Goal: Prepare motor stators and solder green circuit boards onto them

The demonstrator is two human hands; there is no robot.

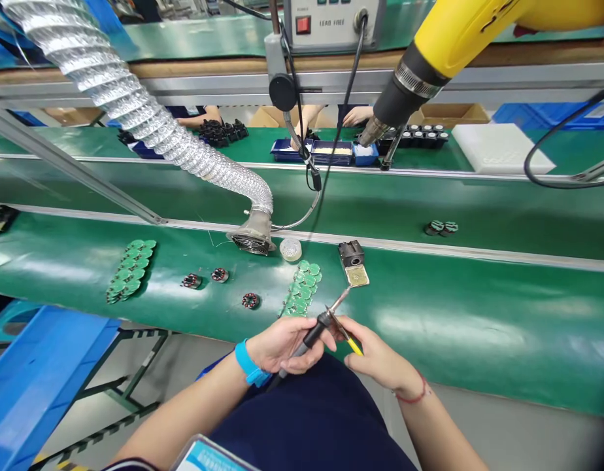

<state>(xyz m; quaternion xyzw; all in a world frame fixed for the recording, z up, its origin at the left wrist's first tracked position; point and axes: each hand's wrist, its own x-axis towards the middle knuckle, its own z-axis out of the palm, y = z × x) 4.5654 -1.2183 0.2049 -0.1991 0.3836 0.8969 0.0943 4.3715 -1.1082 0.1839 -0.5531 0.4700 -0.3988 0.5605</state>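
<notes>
My left hand (291, 347) is wrapped round the dark handle of a soldering iron (312, 335), whose metal tip points up and away to the right. In my right hand (378, 353) is a slim tool with yellow handles, which looks like pliers (352, 343). Its metal end meets the iron near the collar; the fingers partly hide it. Just beyond the iron's tip sits a soldering iron stand (351, 254) with a yellowish sponge (357, 275). A panel of round green circuit boards (302, 288) lies left of the tip.
Several wound motor stators (250, 300) and stacked green boards (131, 270) lie leftward on the green bench (453, 314). A silver fume duct (199, 150) hangs over it, beside a clear round container (291, 249). A yellow hot-air gun (429, 59) hangs upper right. Other people's hands (358, 116) work across the line.
</notes>
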